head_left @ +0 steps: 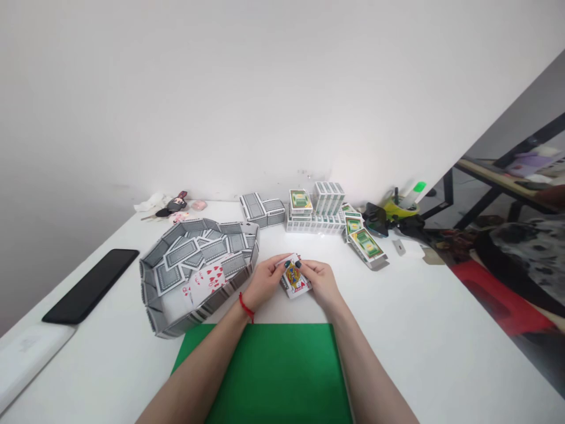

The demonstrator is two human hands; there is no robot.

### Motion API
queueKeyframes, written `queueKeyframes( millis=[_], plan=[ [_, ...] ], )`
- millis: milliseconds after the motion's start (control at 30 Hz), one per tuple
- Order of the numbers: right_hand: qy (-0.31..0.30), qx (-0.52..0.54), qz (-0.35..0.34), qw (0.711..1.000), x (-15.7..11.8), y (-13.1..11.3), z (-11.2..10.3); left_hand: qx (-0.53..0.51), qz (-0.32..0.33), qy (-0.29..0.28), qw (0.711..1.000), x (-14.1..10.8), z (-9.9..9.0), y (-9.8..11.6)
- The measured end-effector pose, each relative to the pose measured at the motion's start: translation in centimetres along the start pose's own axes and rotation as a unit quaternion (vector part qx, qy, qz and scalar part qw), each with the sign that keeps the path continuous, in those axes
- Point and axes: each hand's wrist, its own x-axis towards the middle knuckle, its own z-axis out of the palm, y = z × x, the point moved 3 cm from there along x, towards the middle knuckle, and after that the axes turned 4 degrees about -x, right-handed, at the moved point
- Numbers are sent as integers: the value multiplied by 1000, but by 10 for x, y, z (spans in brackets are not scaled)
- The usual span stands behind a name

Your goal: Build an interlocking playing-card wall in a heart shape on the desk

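Observation:
Between my two hands is a small bunch of playing cards (293, 280), tilted, with a picture card with a red heart facing up. My left hand (267, 281), with a red cord at the wrist, grips the cards from the left, its thumb on the face. From the other side my right hand (321, 282) pinches them with its thumb near the top edge. Fingers behind the cards are hidden. To the left stands a tray made of folded cards (159, 327), holding loose cards, mostly backs up, some red-suited ones face up.
A green mat (273, 377) lies below my forearms. At the back are stacked card packs (315, 222) and grey card blocks (262, 209); an opened card box (366, 244) lies to their right. A black phone (92, 285) is at far left, a yellow pen holder (399, 207) at back right.

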Motion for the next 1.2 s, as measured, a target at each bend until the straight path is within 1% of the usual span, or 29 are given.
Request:
queueKeyframes(
  millis=[100, 200, 267, 367, 433, 533, 667, 767, 833, 867, 933, 967, 1033, 1067, 1100, 1133, 1200],
  plan=[
    [25, -5, 6, 1000, 1, 3, -1, 54, 22, 9, 998, -2, 0, 2],
    [46, -9, 11, 999, 1, 6, -2, 145, 50, 6, 988, -5, 1, 8],
    [54, -12, 13, 998, 2, 8, -3, 202, 69, -8, 977, -6, 2, 13],
    [62, -11, 15, 998, 2, 10, -5, 254, 99, -39, 961, -7, 3, 16],
    [60, -1, 16, 998, 1, 10, -6, 272, 116, -57, 954, -7, 4, 16],
    [32, 33, 17, 999, 0, 8, -6, 285, 140, -73, 945, -6, 5, 13],
    [5, 69, 29, 997, -2, 4, -7, 286, 167, -76, 941, -7, 7, 14],
    [-2, 72, 35, 997, -2, 2, -7, 271, 169, -75, 945, -10, 9, 18],
    [-3, 68, 31, 997, -2, 1, -7, 232, 150, -68, 959, -11, 10, 20],
    [0, 65, 27, 998, -2, 1, -6, 197, 131, -63, 970, -11, 10, 19],
    [13, 52, 17, 998, -1, 0, -6, 91, 73, -44, 992, -9, 8, 16],
    [22, 42, 12, 999, -1, 0, -7, 29, 37, -25, 999, -7, 6, 13],
    [39, 14, 0, 999, 0, -1, -8, -72, -34, 24, 997, -3, 1, 7],
    [44, -1, -9, 999, 0, -2, -9, -98, -62, 46, 992, -1, -1, 5],
    [47, -19, -22, 998, 0, -4, -9, -105, -86, 57, 989, 0, -2, 3],
    [48, -39, -40, 997, 0, -6, -10, -97, -108, 53, 988, 2, -3, 3],
    [44, -79, -81, 993, 0, -10, -11, -62, -148, 7, 987, 4, -2, 3]
  ],
)
